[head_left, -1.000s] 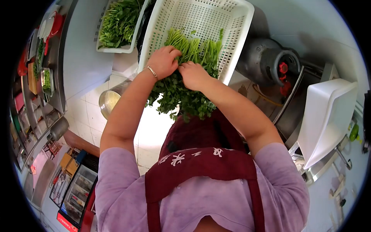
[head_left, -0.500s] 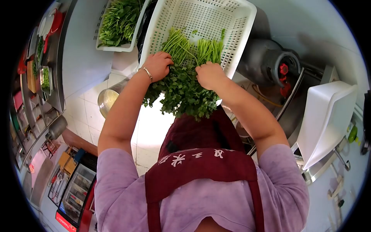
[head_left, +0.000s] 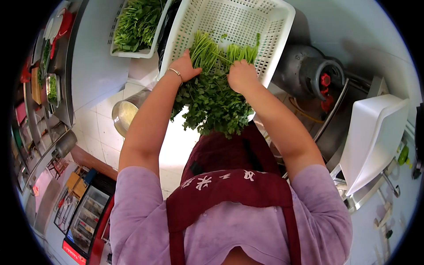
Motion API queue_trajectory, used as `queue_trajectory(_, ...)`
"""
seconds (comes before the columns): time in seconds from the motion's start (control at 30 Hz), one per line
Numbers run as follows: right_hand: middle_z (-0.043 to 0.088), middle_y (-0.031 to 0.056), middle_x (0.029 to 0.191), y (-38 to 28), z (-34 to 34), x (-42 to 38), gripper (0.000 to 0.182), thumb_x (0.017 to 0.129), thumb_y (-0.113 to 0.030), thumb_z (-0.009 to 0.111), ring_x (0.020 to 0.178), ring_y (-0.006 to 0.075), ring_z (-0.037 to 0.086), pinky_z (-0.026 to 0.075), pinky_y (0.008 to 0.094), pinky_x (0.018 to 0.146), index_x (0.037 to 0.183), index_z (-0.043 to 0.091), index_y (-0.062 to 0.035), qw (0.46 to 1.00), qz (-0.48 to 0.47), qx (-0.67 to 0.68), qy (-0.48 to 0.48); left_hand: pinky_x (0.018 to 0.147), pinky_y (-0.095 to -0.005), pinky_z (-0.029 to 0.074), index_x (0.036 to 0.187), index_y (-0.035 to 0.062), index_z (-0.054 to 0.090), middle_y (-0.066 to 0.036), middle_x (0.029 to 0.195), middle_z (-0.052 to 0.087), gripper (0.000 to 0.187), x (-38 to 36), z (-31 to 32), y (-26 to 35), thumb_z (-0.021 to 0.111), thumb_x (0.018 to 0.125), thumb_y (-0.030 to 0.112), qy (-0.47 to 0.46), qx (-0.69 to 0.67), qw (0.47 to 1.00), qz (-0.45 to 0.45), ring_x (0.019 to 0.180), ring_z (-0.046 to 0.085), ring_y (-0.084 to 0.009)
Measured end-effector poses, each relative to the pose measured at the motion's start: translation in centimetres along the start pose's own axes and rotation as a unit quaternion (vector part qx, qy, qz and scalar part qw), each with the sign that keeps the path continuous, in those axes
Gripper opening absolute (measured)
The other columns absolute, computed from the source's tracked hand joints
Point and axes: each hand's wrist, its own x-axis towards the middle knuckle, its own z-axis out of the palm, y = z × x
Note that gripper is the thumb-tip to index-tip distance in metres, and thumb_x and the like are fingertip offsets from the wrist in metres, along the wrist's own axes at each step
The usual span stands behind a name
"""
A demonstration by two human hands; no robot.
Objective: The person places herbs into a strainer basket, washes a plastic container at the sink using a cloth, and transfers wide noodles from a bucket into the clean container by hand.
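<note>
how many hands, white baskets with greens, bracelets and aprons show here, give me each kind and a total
Hands: 2 (left hand, right hand)
White baskets with greens: 2 (near basket, upper-left basket)
Bracelets: 1 (bracelet)
Aprons: 1 (dark red apron)
Total: 6

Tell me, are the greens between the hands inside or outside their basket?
Both: the stems lie in the white basket; the leaves spill past its near end.

lilac short-sleeved shirt (head_left: pixel 247 223), maroon apron (head_left: pixel 229 192), white lettering (head_left: pixel 204 182), bangle (head_left: pixel 179 74)
</note>
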Motion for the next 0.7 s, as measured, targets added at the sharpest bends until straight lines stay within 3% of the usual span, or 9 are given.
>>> queue_trajectory(0.17, 0.055, 0.0122, 0.109, -1.3, -2.0, -0.5, 0.034, 0.075, -0.011, 0.055, 0.103, 0.0266, 0.050, 0.043, 0.0394, 0.084, 0.108, 0.058, -0.0042, 1.000, 0.024, -0.008, -0.007, 0.092, -0.0380, 0.043, 0.133, -0.0010, 0.033, -0.026, 0.116, 0.054, 0.081, 2.3, 1.2, -1.5, 0.066, 0.073, 0.042, 0.037, -0.121, 0.990, -0.057, 0.104, 0.055, -0.0359)
queue_trajectory(0.23, 0.055, 0.0112, 0.114, -2.1, -0.2, 0.5, 0.036, 0.076, -0.011, 0.054, 0.104, 0.0254, 0.050, 0.042, 0.0403, 0.086, 0.112, 0.056, -0.0059, 0.950, -0.182, 0.150, 0.204, 0.093, -0.0380, 0.042, 0.133, -0.0005, 0.034, -0.026, 0.120, 0.051, 0.077, 2.6, 0.8, -1.9, 0.064, 0.074, 0.038, -0.049, -0.141, 0.989, 0.000, 0.109, 0.052, -0.0359)
queue_trajectory(0.27, 0.055, 0.0112, 0.114, -2.3, 0.5, 0.7, 0.036, 0.076, -0.011, 0.054, 0.104, 0.0254, 0.050, 0.042, 0.0403, 0.086, 0.112, 0.056, -0.0059, 0.950, -0.182, 0.150, 0.204, 0.093, -0.0380, 0.042, 0.133, -0.0005, 0.034, -0.026, 0.120, 0.051, 0.077, 2.5, 0.6, -2.1, 0.064, 0.074, 0.038, -0.049, -0.140, 0.989, 0.000, 0.109, 0.052, -0.0359)
queue_trajectory(0.37, 0.055, 0.0105, 0.118, -2.6, 1.0, 0.7, 0.037, 0.077, -0.010, 0.053, 0.105, 0.0252, 0.050, 0.040, 0.0415, 0.088, 0.114, 0.055, -0.0070, 0.966, -0.189, 0.147, 0.100, 0.094, -0.0390, 0.041, 0.132, 0.0006, 0.035, -0.024, 0.125, 0.048, 0.067, 1.8, 0.0, -2.1, 0.062, 0.077, 0.028, -0.003, -0.110, 0.994, 0.018, 0.111, 0.050, -0.0366)
queue_trajectory(0.43, 0.056, 0.0105, 0.115, -2.3, -0.3, 0.3, 0.035, 0.079, -0.011, 0.052, 0.105, 0.0258, 0.050, 0.039, 0.0417, 0.089, 0.114, 0.055, -0.0065, 0.994, -0.065, 0.014, -0.091, 0.092, -0.0402, 0.043, 0.130, 0.0051, 0.040, -0.024, 0.129, 0.043, 0.055, 1.3, -0.3, -2.1, 0.056, 0.078, 0.010, 0.064, -0.078, 0.995, 0.025, 0.110, 0.051, -0.0368)
queue_trajectory(0.5, 0.056, 0.0109, 0.114, -2.4, -1.4, 0.0, 0.036, 0.080, -0.011, 0.051, 0.105, 0.0263, 0.050, 0.039, 0.0424, 0.089, 0.115, 0.054, -0.0064, 0.990, -0.054, -0.006, -0.132, 0.088, -0.0400, 0.045, 0.131, 0.0086, 0.039, -0.023, 0.127, 0.044, 0.056, 0.5, 0.4, -1.5, 0.053, 0.078, 0.003, 0.124, -0.022, 0.991, 0.052, 0.107, 0.052, -0.0358)
queue_trajectory(0.6, 0.056, 0.0112, 0.114, -3.1, -1.3, -0.2, 0.035, 0.080, -0.011, 0.052, 0.105, 0.0266, 0.050, 0.039, 0.0426, 0.090, 0.113, 0.055, -0.0057, 0.998, -0.040, -0.001, -0.056, 0.084, -0.0391, 0.048, 0.132, 0.0146, 0.040, -0.021, 0.126, 0.043, 0.058, -0.6, 0.2, -0.6, 0.050, 0.078, -0.005, 0.153, 0.066, 0.982, 0.088, 0.104, 0.054, -0.0347)
queue_trajectory(0.67, 0.055, 0.0115, 0.114, -3.2, 0.9, 0.6, 0.032, 0.080, -0.012, 0.052, 0.106, 0.0272, 0.050, 0.038, 0.0435, 0.090, 0.110, 0.057, -0.0051, 0.948, -0.214, 0.122, 0.203, 0.085, -0.0385, 0.048, 0.131, 0.0173, 0.040, -0.021, 0.126, 0.042, 0.058, -0.6, 0.0, -0.7, 0.049, 0.078, -0.005, 0.125, 0.101, 0.983, 0.094, 0.103, 0.054, -0.0346)
queue_trajectory(0.7, 0.055, 0.0115, 0.114, -3.2, 1.1, 0.6, 0.032, 0.080, -0.012, 0.052, 0.106, 0.0272, 0.050, 0.038, 0.0435, 0.090, 0.110, 0.057, -0.0051, 0.947, -0.214, 0.122, 0.204, 0.085, -0.0382, 0.048, 0.130, 0.0149, 0.041, -0.021, 0.123, 0.044, 0.056, -0.5, 0.0, -1.0, 0.050, 0.079, -0.004, 0.116, 0.094, 0.983, 0.109, 0.102, 0.055, -0.0342)
